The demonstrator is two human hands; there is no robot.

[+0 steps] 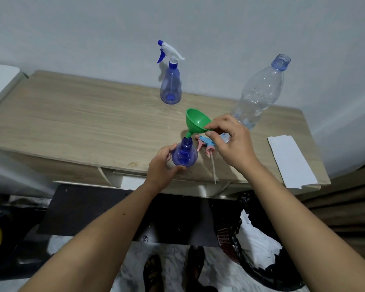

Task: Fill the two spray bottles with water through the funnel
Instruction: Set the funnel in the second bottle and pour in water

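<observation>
Funnel (197,121) seating, head view. I pinch the green funnel's rim with my right hand (232,142), thumb and fingers curled on it; the funnel tilts, and its spout tip sits at the mouth of the near bottle (184,153). How far the tip has entered I cannot tell. My left hand (161,165) curls round that bottle's lower body and steadies it near the front edge of the table (72,121). Its removed sprayer (205,145), pink and blue, lies just beside the bottle, its tube pointing toward the edge. The far bottle (170,85), sprayer on, stands near the wall, apparently not yet opened. The water bottle (259,89), uncapped, stands behind my right hand.

Risks, as I judge them: a tilted funnel could slip out or tip once released, spilling the pour; the light bottle, so close to the edge, could topple if my left hand loosens; reaching back for the water bottle, my right hand could knock it over.
</observation>
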